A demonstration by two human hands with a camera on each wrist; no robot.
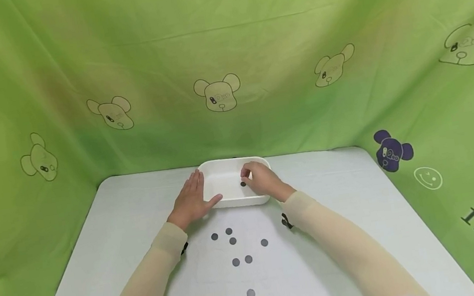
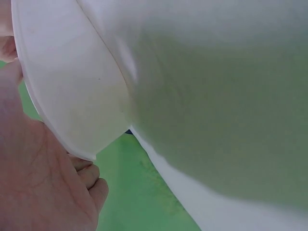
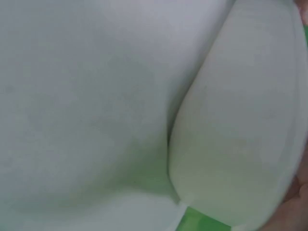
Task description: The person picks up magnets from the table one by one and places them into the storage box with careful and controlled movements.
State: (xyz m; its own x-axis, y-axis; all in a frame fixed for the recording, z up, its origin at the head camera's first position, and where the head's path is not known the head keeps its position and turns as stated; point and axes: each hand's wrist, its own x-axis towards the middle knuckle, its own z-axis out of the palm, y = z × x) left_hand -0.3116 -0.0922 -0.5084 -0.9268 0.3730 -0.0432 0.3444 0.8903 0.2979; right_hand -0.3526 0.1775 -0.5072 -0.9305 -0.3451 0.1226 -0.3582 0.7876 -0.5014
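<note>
A white, rounded rectangular tub [image 1: 226,204] sits at the far edge of the table. My left hand [image 1: 192,200] rests against its left end, fingers straight along the side and thumb spread over the front rim; in the left wrist view, the palm [image 2: 43,178] lies beside the tub wall [image 2: 82,86]. Over the tub's right half, my right hand [image 1: 263,179] has thumb and forefinger curled toward each other. A small dark disc [image 1: 243,184] shows right below those fingertips; I cannot tell if they pinch it. The right wrist view has the tub's outer wall [image 3: 231,125] hiding the fingertips.
Several small grey discs lie scattered on the white table [image 1: 325,257] between my forearms, the closest disc [image 1: 251,294] near the front. A green printed cloth [image 1: 226,134] hangs right behind the tub and along both sides.
</note>
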